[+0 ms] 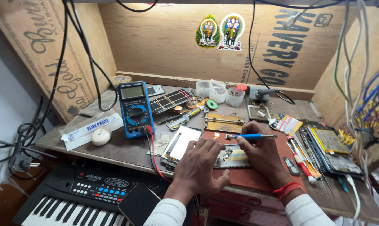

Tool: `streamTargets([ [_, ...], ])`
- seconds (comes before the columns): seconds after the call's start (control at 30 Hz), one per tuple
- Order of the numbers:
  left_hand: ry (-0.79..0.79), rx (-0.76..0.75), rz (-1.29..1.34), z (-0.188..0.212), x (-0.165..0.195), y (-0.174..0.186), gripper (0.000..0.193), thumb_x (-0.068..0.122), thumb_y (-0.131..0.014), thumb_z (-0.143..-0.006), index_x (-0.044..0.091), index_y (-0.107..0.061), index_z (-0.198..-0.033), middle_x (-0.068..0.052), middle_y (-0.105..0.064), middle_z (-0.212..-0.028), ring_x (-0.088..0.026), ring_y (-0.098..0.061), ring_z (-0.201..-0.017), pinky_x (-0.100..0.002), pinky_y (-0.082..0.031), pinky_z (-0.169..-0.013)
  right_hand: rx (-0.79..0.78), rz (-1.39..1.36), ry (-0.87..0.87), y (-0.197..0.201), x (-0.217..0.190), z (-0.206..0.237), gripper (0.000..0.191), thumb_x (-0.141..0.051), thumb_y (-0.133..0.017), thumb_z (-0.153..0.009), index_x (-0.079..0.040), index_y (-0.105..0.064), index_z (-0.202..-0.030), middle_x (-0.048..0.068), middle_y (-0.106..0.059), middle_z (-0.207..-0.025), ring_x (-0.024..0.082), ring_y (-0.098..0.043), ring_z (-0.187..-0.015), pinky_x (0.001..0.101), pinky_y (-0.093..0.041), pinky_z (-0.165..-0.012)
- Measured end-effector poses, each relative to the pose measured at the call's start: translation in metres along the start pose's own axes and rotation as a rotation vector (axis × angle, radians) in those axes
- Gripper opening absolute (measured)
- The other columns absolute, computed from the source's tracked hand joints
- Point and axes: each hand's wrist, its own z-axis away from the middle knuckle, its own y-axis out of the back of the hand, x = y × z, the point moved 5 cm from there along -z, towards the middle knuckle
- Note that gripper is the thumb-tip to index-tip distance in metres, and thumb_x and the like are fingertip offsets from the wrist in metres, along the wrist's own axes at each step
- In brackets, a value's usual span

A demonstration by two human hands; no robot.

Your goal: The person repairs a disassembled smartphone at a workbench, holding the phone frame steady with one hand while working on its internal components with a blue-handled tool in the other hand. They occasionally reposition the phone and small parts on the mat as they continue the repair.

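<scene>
We work at a worn wooden bench [122,150] boxed in on three sides by plywood panels, with two bright stickers [219,31] on the back panel and black cables hanging from above. Our left hand [200,165] lies palm down on an opened phone [231,155] that rests on a red mat [256,173] at the bench's front edge, its fingers curled loosely over the phone's left end and gripping nothing. Our right hand [260,152] has its fingers closed around a blue-handled screwdriver [250,136], held level above the phone with the tip pointing left. Just left of the phone lies one white screen panel [183,142]. One blue multimeter [134,109] stands propped behind it, its red lead trailing over the bench's edge. At the back we count three small white plastic cups [218,91], beside one soldering iron stand [256,94]. One brass-coloured board holder [223,122] sits ahead of our hands. At the right lies one more opened phone [330,144] among loose tools. Below the bench stands one black keyboard [78,194], with one dark phone [139,205] lying on it.
</scene>
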Motion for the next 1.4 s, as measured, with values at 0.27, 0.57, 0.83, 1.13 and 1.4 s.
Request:
streamTargets([
  [0.27,-0.057,0.034,-0.007,0.002,0.003,-0.001,0.04,0.039,-0.073,-0.074,0.014,-0.074,-0.106,-0.012,-0.065,-0.119,-0.029,-0.059,-0.115,-0.045,-0.041,-0.102,-0.057,-0.023,-0.051,0.001,0.011,-0.004,0.019,-0.017,-0.077,-0.083,-0.005,-0.074,-0.098,0.001,-0.076,-0.084,0.006,-0.068,-0.079,0.0246,-0.05,-0.065],
  [0.57,-0.029,0.003,0.011,0.002,0.002,-0.004,0.039,0.04,-0.072,-0.075,0.018,-0.079,-0.106,-0.009,-0.065,-0.119,-0.027,-0.058,-0.116,-0.044,-0.042,-0.102,-0.042,-0.038,-0.216,0.001,0.028,-0.002,0.019,-0.02,-0.078,-0.085,-0.002,-0.075,-0.089,0.003,-0.073,-0.071,0.008,-0.064,-0.067,0.0265,-0.051,-0.057],
  [0.83,-0.048,0.02,0.001,0.003,0.001,-0.006,0.038,0.039,-0.071,-0.076,0.018,-0.08,-0.106,-0.009,-0.065,-0.118,-0.026,-0.059,-0.117,-0.043,-0.043,-0.102,-0.092,-0.015,-0.214,-0.001,0.024,-0.002,0.014,-0.014,-0.077,-0.081,-0.001,-0.075,-0.086,0.005,-0.072,-0.07,0.009,-0.066,-0.066,0.0275,-0.052,-0.057],
  [1.13,-0.039,0.001,-0.005,0.002,0.0,-0.006,0.039,0.04,-0.071,-0.074,0.019,-0.08,-0.106,-0.01,-0.063,-0.121,-0.027,-0.057,-0.119,-0.044,-0.04,-0.103,-0.108,-0.045,-0.182,-0.003,0.018,-0.003,0.012,-0.013,-0.074,-0.082,-0.002,-0.073,-0.088,0.003,-0.075,-0.073,0.008,-0.069,-0.07,0.0264,-0.055,-0.062],
  [1.4,-0.044,0.001,-0.013,0.003,0.001,-0.006,0.039,0.04,-0.071,-0.075,0.018,-0.08,-0.106,-0.012,-0.063,-0.122,-0.027,-0.058,-0.119,-0.045,-0.04,-0.103,-0.07,0.047,-0.105,0.001,0.011,-0.002,0.014,-0.014,-0.076,-0.082,-0.002,-0.073,-0.088,0.005,-0.072,-0.072,0.01,-0.064,-0.067,0.028,-0.051,-0.057],
])
